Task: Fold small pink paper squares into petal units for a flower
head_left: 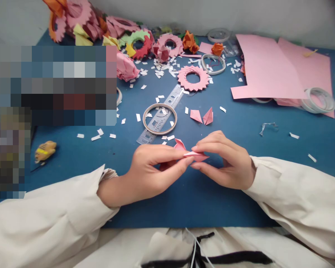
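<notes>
Between my hands is a small folded piece of pink paper (200,156), pointed at its right end. My left hand (153,169) pinches it between thumb and forefinger, and another pink flap (179,144) sticks up behind those fingers. My right hand (222,160) has its thumb and fingertips at the paper's right part, curved around it. Just beyond lie two small folded pink pieces, a flat one (195,116) and a creased one (208,116). A clear ruler (174,100) lies slantwise with a roll of tape (147,125) on it.
White paper scraps (95,138) dot the blue table (226,212). A pink paper ring (204,79) lies beyond the ruler, with more coloured paper shapes along the wall. Large pink sheets (270,67) and tape rolls (318,100) are at right. Pixelated patches hide part of the left.
</notes>
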Motion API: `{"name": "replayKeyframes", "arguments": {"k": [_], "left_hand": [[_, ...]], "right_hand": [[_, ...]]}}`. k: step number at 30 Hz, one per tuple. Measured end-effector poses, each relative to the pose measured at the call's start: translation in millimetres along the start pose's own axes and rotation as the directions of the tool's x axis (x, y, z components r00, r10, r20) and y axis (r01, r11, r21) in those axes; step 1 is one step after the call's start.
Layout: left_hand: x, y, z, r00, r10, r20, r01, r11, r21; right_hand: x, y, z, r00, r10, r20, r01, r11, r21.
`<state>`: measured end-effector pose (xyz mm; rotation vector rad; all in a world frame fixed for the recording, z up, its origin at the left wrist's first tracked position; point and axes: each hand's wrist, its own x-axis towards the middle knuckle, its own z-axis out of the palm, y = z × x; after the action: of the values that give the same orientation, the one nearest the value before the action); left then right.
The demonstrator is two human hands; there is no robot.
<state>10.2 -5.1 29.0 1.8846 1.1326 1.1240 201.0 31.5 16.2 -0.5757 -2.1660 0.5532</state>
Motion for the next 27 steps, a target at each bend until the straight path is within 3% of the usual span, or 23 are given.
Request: {"name": "replayKeyframes", "arguments": {"k": [9,15,19,27], "left_hand": [[0.1,-1.7,-0.9,0.975,0.223,0.025,-0.224,0.957,0.186],[-1.0,-3.1,-2.4,0.991,0.137,0.005,-0.133,0.951,0.278],[0.5,0.0,-5.1,0.983,0.169,0.071,-0.182,0.946,0.269],[2.0,-1.8,-7.3,0.983,0.174,0.066,-0.184,0.958,0.220]], "right_hand": [[-2.2,-0.7,3.8,0.995,0.099,0.028,-0.102,0.982,0.157],[-3.6,0.3,3.8,0.991,0.130,0.041,-0.136,0.967,0.216],[-3.5,1.1,2.9,0.992,0.118,0.034,-0.122,0.969,0.216],[-3.8,1.2,4.2,0.988,0.149,0.030,-0.151,0.950,0.272]]}}
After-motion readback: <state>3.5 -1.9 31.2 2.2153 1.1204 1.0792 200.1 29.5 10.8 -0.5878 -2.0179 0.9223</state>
